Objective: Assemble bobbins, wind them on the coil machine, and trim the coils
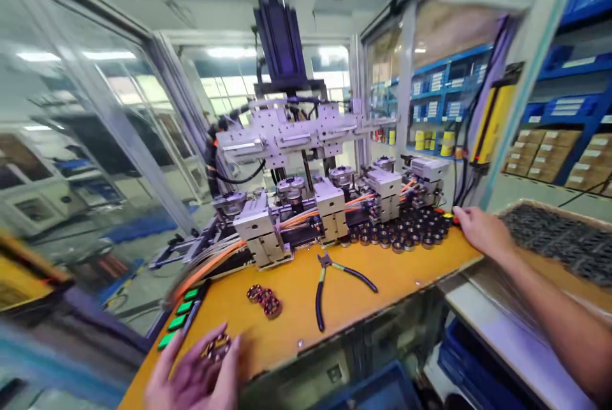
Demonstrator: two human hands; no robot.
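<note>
My left hand (196, 372) is at the front left of the orange table, its fingers curled around a small ring-shaped metal part (218, 347). Beyond it, several similar dark ring parts with reddish tints (271, 305) lie in a short row. Cutting pliers (324, 262) with black-and-yellow handles rest spread on the table between my hands. At the table's right end, my right hand (480, 231) touches or nearly touches a small red-and-yellow control (447, 215). Its fingers are mostly hidden, so their grip does not show.
A machine with silver fixture blocks (329, 199) spans the back of the orange table (382, 276). Many dark ring parts (396, 234) cluster at its right. Green-topped pieces (178, 322) line the left edge. A tray of dark parts (564, 238) stands right; a blue bin (382, 391) sits below.
</note>
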